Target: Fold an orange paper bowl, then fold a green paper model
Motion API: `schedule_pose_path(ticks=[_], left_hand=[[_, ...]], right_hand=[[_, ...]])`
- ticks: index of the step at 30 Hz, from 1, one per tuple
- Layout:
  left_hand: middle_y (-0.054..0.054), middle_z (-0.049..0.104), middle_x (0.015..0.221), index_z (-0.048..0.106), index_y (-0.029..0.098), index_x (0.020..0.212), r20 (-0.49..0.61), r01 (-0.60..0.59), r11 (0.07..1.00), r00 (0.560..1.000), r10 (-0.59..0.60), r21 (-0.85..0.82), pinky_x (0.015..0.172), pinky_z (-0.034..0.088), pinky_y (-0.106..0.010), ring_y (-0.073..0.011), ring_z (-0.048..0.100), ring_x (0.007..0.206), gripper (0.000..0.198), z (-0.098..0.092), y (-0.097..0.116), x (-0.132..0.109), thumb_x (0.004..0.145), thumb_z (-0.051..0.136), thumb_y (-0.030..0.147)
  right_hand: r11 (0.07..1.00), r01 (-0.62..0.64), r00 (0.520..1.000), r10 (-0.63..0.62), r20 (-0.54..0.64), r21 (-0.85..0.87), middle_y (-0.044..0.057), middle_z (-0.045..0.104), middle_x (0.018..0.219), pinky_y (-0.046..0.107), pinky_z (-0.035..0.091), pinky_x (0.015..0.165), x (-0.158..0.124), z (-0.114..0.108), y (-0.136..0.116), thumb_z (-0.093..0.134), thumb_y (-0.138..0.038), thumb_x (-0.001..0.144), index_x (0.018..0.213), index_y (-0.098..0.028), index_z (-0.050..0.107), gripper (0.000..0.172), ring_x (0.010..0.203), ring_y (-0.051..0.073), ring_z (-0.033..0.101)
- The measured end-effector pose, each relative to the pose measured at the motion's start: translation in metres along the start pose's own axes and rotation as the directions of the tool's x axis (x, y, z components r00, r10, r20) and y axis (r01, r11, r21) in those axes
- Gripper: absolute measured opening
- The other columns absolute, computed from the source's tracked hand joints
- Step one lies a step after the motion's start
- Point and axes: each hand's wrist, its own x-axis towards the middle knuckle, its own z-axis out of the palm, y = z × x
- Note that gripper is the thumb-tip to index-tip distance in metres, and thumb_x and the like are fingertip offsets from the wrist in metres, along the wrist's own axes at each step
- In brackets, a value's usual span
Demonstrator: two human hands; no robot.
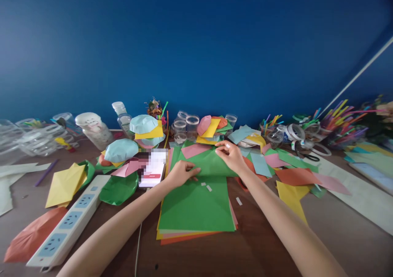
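Observation:
A green sheet of paper (211, 166), curled or folded, lies across the upper part of a stack of coloured paper (195, 211). My left hand (181, 173) is closed at its lower left edge, thumb and fingers pinching the paper. At the upper right, my right hand (231, 156) pinches the same green sheet with thumb and index finger. Something small and white (227, 146) shows on a finger of that hand. Small white strips (209, 188) rest on the green top of the stack, and another white strip (238, 201) lies on the table beside it.
To the left are a phone (152, 172), a white power strip (70, 224) and folded paper pieces (66, 183). Clear plastic cups (192, 125) stand behind. Coloured paper scraps (296, 176), scissors (310, 157) and bundles of coloured straws (340, 119) are on the right.

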Motion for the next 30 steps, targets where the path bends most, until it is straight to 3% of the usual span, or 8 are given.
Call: schedule_pose_path(ticks=[2,5,20,30], left_hand=[[-0.003,0.065,0.066,0.059,0.013,0.07,-0.015,0.028,0.998,0.999,-0.029,-0.058,0.052,0.044,-0.021,-0.0161,0.064,0.061,0.04,-0.001,0.001,-0.002,0.075,0.054,0.053],[-0.009,0.07,0.08,0.064,0.012,0.08,-0.071,0.041,0.994,0.996,-0.049,-0.1,0.056,0.048,-0.022,-0.0168,0.066,0.065,0.04,-0.002,0.001,-0.004,0.076,0.055,0.051],[-0.007,0.071,0.083,0.068,0.014,0.082,-0.111,0.175,0.937,0.97,-0.217,-0.303,0.056,0.052,-0.025,-0.0162,0.066,0.062,0.037,-0.004,-0.012,-0.003,0.067,0.068,0.048],[-0.01,0.071,0.085,0.066,0.012,0.083,-0.106,0.204,0.933,0.964,-0.245,-0.296,0.056,0.052,-0.023,-0.0155,0.066,0.063,0.04,-0.004,-0.009,-0.004,0.065,0.07,0.048]], right_hand=[[0.999,-0.029,0.999,0.03,-0.019,0.031,0.003,0.068,0.076,0.025,0.045,0.057,0.006,-0.009,0.01,0.058,-0.032,0.075,0.095,-0.019,0.056,0.024,0.065,0.017,0.063],[0.995,-0.036,0.998,0.04,-0.045,0.088,0.004,0.068,0.077,0.026,0.046,0.058,0.01,-0.016,0.019,0.061,-0.036,0.074,0.096,-0.018,0.055,0.029,0.065,0.017,0.062],[0.987,0.004,0.997,0.008,-0.074,0.162,0.003,0.066,0.076,0.026,0.047,0.059,0.01,-0.021,0.014,0.063,-0.037,0.073,0.095,-0.018,0.056,0.029,0.067,0.016,0.062],[0.99,-0.001,0.997,0.012,-0.072,0.143,0.004,0.066,0.076,0.028,0.048,0.06,0.011,-0.022,0.014,0.063,-0.039,0.073,0.095,-0.018,0.056,0.031,0.068,0.018,0.062]])
